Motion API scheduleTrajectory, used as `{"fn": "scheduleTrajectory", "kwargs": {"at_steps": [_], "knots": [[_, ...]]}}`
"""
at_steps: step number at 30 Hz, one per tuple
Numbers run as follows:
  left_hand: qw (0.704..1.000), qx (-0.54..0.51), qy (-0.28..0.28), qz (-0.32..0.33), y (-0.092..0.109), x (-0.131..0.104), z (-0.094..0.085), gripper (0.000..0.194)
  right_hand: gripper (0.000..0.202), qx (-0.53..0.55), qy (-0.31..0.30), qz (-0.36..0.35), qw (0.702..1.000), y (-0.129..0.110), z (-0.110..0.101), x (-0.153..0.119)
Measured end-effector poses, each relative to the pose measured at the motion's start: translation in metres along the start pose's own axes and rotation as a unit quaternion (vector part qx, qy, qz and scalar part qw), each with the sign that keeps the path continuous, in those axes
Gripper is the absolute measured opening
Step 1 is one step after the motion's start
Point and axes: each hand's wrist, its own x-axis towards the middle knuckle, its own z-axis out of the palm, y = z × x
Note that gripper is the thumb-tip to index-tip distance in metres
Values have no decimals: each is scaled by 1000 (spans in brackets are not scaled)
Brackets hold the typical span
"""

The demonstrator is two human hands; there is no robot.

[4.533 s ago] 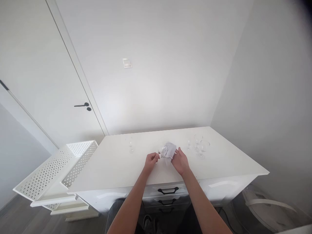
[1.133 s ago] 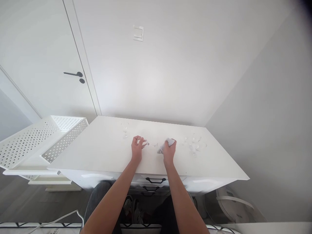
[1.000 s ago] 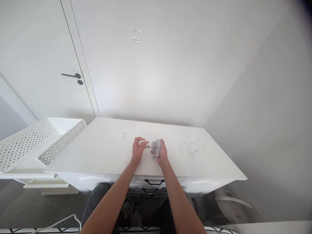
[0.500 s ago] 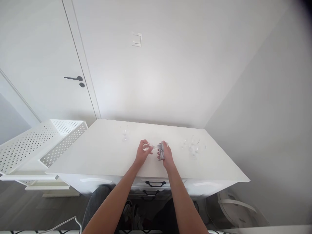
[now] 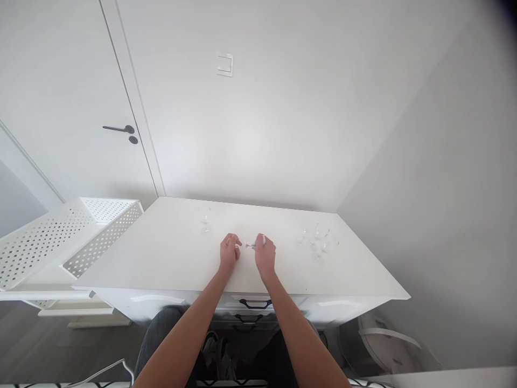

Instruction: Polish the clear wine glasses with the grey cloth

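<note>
Over the middle of the white cabinet top, my left hand is closed around a clear stemmed glass, mostly hidden by the fingers. Part of the glass's stem shows in the gap between my hands. My right hand is a fist around a greyish cloth, of which only a small bit is visible, at the other end of the stem. Another clear stemmed glass stands on the top to the left. Several more clear glasses are grouped on the right.
A white perforated metal shelf unit stands against the cabinet's left side. Black drawer handles are on the cabinet front. A wall rises behind it, with a door handle at left. A round bin-like container sits at lower right.
My right hand has turned over and closed tighter, so the cloth is now mostly hidden. My left hand has shifted slightly left and curled more around the glass.
</note>
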Motion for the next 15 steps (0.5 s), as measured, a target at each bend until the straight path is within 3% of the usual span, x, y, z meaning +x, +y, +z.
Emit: {"fn": "scheduleTrajectory", "kwargs": {"at_steps": [2,3,5,8,10,12,15], "knots": [[1000,16,14,14,1,-1,1,31,38,7,-10,98,995,-5,0,1],[1000,20,18,15,2,-2,2,30,37,-15,-5,95,995,-7,0,-1],[1000,12,21,3,1,0,2,32,32,-103,30,-18,994,-10,2,-13],[999,-32,36,-17,0,4,0,39,19,-221,39,-267,937,-11,10,-32],[997,-49,46,-25,-1,6,-2,38,16,-224,34,-332,916,-8,15,-37],[998,-40,46,-22,-1,7,-4,33,18,-177,48,-267,946,-4,17,-31],[999,-2,40,1,1,4,-4,31,27,-37,37,-37,998,-1,12,-11]]}}
